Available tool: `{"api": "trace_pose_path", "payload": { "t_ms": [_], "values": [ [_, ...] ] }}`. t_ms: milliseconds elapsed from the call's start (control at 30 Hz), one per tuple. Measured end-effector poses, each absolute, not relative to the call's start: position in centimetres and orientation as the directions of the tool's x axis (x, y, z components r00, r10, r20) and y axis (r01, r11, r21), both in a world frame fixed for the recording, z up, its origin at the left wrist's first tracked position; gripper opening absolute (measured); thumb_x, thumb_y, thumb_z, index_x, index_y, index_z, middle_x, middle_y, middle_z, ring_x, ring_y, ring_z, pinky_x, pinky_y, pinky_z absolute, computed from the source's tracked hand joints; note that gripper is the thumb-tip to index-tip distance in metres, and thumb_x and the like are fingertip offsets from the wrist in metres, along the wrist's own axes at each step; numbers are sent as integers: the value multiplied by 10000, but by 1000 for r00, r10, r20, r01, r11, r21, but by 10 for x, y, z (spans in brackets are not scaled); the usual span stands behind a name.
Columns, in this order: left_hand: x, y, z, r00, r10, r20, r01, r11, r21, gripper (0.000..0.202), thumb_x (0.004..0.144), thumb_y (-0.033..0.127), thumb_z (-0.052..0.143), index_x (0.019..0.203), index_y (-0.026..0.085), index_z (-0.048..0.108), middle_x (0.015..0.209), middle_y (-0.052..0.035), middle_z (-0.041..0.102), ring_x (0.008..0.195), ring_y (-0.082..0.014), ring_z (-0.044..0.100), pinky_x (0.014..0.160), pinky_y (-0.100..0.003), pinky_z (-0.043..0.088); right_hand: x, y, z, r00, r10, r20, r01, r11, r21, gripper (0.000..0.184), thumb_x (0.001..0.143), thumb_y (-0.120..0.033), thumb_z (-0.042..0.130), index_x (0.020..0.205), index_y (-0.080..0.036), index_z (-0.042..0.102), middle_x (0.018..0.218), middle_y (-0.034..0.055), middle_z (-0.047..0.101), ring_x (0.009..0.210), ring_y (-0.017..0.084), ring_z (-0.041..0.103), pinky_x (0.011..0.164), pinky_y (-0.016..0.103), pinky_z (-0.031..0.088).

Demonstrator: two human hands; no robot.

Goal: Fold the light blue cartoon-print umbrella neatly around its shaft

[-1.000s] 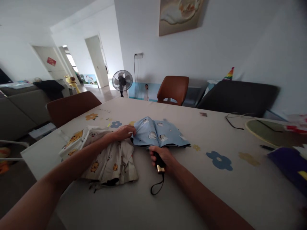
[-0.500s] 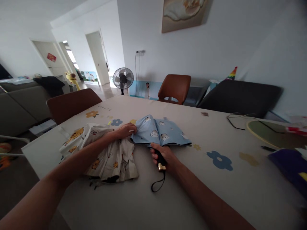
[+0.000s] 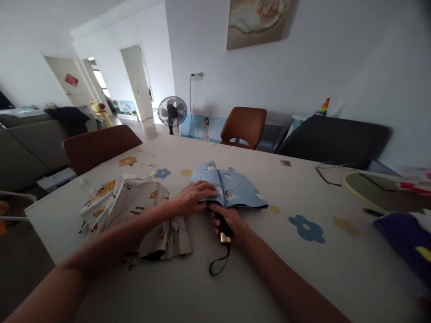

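Hands on a blue umbrella (image 3: 243, 186). The right hand (image 3: 230, 222) is wrapped round the black handle (image 3: 223, 225), the strap (image 3: 228, 254) looping out on the near side of the fist. The left hand (image 3: 193, 197) lies palm down over the near-left part of the canopy, fingers extended across the print; whether its thumb pinches the hem from beneath cannot be told. The umbrella lies just ahead of the right hand on the table (image 3: 188, 289), a deep fold running away from the right thumb; the cloth right of this fold is touched by neither hand.

Technique, as judged: the handle is best kept firm and unturned while the left fingers smooth one panel at a time, drawing from the hem in a single direction. Light pressure should spare the ribs; a slack right grip would probably let the canopy twist.

Under and beside the left forearm, a beige umbrella (image 3: 143, 193) lies loosely gathered.

Containers: a white box (image 3: 55, 180), well left of the left hand and below table level, contents not discernible; well right of the right hand, a purple thing (image 3: 404, 237), possibly a pouch, no opening discernible.
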State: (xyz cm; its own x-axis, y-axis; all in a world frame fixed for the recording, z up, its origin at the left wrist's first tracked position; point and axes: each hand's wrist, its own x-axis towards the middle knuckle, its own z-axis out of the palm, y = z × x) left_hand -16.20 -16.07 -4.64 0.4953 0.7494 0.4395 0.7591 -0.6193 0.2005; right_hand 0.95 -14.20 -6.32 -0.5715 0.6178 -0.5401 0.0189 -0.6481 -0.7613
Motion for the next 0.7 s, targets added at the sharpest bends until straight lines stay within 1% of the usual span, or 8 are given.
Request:
{"api": "trace_pose_path", "payload": {
  "t_ms": [133,233,333,433,500,567,633,700],
  "values": [
    [-165,-162,-55,511,684,520,793,-609,22,255,839,133,449,1057,186,571,1044,-68,601,1000,-170,532,847,-302,448,10,-141,-65,-590,611,-528,-10,-659,-752,300,848,-258,526,569,-149,497,361,-42,438,280,76,400,298,190,370],
    [-167,-162,-64,519,647,558,803,-593,-59,205,870,153,414,981,171,584,933,-60,610,886,-155,543,781,-283,449,10,-142,-64,-584,608,-537,-34,-680,-733,315,863,-267,505,570,-152,489,366,-45,426,282,71,402,296,180,352],
    [-168,-160,-78,509,658,555,818,-570,-74,182,866,147,411,830,165,589,838,-39,602,776,-140,532,693,-257,435,10,-142,-62,-569,627,-532,-88,-690,-718,310,864,-270,508,578,-152,487,383,-58,405,288,56,381,300,168,350],
    [-167,-160,-88,490,673,554,826,-562,-47,188,844,124,417,728,168,558,776,-27,587,723,-132,518,634,-240,420,9,-141,-64,-564,656,-501,-161,-683,-712,295,849,-258,530,579,-149,489,412,-61,404,299,48,365,296,173,356],
    [-165,-161,-89,420,672,610,844,-536,9,156,818,106,427,760,171,557,791,-32,592,743,-137,521,668,-251,432,8,-140,-67,-569,658,-494,-169,-681,-712,298,842,-264,540,571,-147,492,416,-59,402,302,50,359,290,179,357],
    [-162,-162,-86,335,654,678,856,-513,72,136,786,110,455,845,166,563,866,-56,605,816,-155,531,742,-284,447,8,-140,-69,-573,652,-497,-157,-682,-714,290,831,-274,557,577,-145,500,417,-57,403,306,52,364,290,180,358],
    [-158,-161,-84,304,634,711,849,-519,100,220,774,134,484,979,158,559,1005,-84,607,949,-182,528,846,-330,438,8,-141,-68,-571,658,-491,-156,-674,-722,262,815,-276,579,599,-144,511,427,-54,416,316,54,381,298,177,364],
    [-154,-158,-83,323,618,717,831,-548,97,296,788,156,496,1080,166,543,1111,-86,593,1056,-191,505,929,-357,404,8,-142,-68,-564,667,-487,-153,-664,-731,250,808,-276,588,610,-145,512,430,-54,426,320,54,391,303,175,369]
  ]
}}
